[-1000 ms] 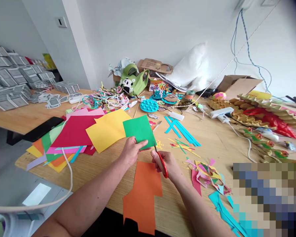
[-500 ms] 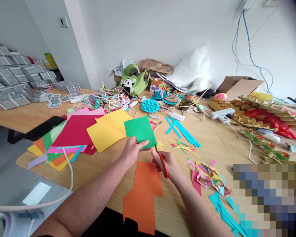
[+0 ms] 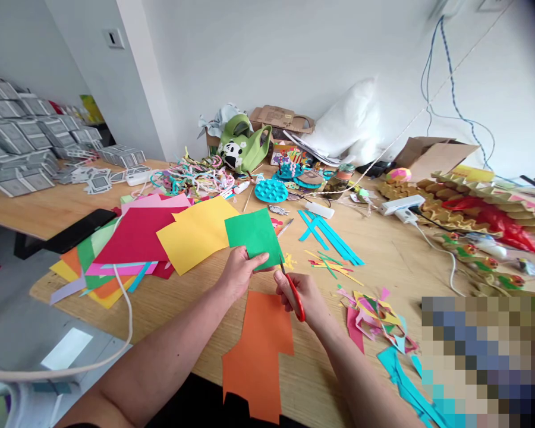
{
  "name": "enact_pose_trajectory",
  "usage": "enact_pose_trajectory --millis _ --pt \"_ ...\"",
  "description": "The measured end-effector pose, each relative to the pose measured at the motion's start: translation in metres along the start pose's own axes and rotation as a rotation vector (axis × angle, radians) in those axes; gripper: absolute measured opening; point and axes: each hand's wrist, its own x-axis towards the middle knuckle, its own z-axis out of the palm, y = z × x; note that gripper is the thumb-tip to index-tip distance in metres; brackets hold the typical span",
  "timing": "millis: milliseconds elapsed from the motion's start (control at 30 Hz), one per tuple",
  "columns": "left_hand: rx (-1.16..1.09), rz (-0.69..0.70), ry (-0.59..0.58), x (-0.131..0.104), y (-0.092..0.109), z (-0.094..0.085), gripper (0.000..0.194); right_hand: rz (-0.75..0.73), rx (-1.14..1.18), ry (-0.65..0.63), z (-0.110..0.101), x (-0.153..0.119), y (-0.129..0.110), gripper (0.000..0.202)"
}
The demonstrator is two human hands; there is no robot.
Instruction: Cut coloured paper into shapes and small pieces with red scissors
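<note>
A green paper square (image 3: 253,236) is pinched at its lower edge by my left hand (image 3: 241,270), thumb on top. My right hand (image 3: 299,292) grips red-handled scissors (image 3: 298,297), whose blades meet the right edge of the green paper. Below my hands lies orange paper (image 3: 264,345), reaching the table's front edge. Yellow sheets (image 3: 200,232) lie just left of the green paper, beside a dark red sheet (image 3: 136,235) on a pile of coloured paper.
Thin paper strips (image 3: 334,264) and blue strips (image 3: 334,235) lie to the right, with mixed scraps (image 3: 374,318) nearer. A white cable (image 3: 129,315) hangs at left. Behind are a green bag (image 3: 245,148), a power strip (image 3: 401,205) and egg trays (image 3: 432,208).
</note>
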Motion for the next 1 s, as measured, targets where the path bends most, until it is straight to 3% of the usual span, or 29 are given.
enact_pose_trajectory --millis 1000 --pt "-0.011 0.003 0.036 0.0013 -0.0011 -0.0021 0.028 0.066 0.001 0.025 -0.0005 0.0001 0.0005 0.054"
